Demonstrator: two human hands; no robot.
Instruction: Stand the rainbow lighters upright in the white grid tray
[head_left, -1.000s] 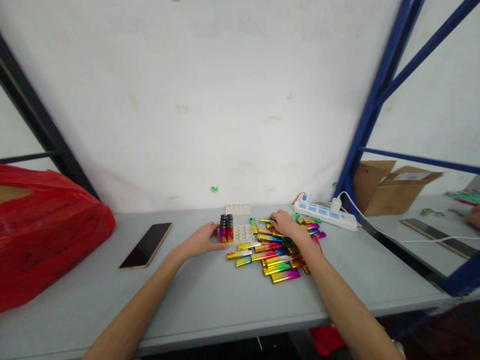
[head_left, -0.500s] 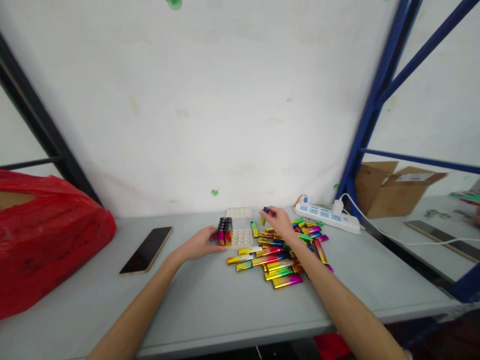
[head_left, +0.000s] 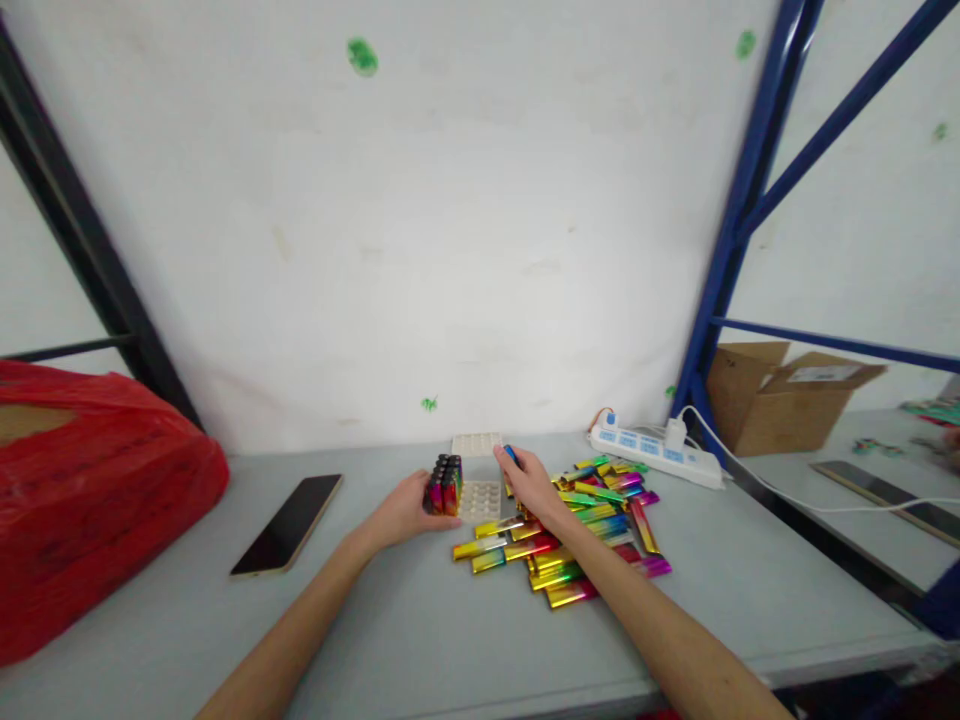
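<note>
A small white tray point(head_left: 484, 497) with round holes lies on the grey table point(head_left: 420, 620). Several colourful sticks with black tops point(head_left: 445, 484) stand in its left side. My left hand point(head_left: 405, 508) rests against that side of the tray, touching the standing sticks. My right hand point(head_left: 529, 480) hovers just right of the tray, fingers closed on one stick point(head_left: 511, 455) with a blue end. A heap of shiny rainbow-coloured sticks point(head_left: 577, 530) lies flat to the right, under my right forearm. A second white tray point(head_left: 477, 443) lies behind.
A dark phone point(head_left: 286, 524) lies left of my hands, a red plastic bag point(head_left: 90, 500) further left. A white power strip point(head_left: 656, 455) with a cable sits at the back right by a blue rack post point(head_left: 731, 250). A cardboard box point(head_left: 780, 390) stands beyond it.
My right hand picked a stick out of the heap and carried it left, towards the tray. My left hand stayed at the tray. The view tilted down slightly.
</note>
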